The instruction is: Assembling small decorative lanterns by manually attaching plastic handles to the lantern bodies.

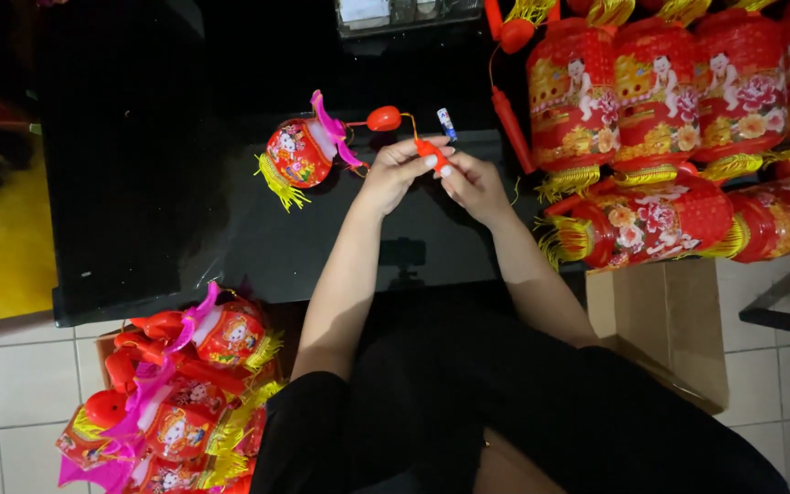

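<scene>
While both hands, left hand (393,169) and right hand (473,186), pinch the small red handle (432,153) near the black surface's (139,183) far edge, its thin cord could snag. A tug might drag the small red lantern (302,151), or the loose battery (446,123) could roll away.

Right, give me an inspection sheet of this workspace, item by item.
Surface: glossy black table.
Job's things: small red lantern lying on the table; orange handle piece pinched by both hands, joined by a thin cord to an orange bulb.
Clutter: small battery.
Grippers: left hand and right hand both closed on the handle piece.
Cables: thin cord only.
Surroundings: large red lanterns at right; cardboard box; pile of small lanterns on tiled floor.
</scene>
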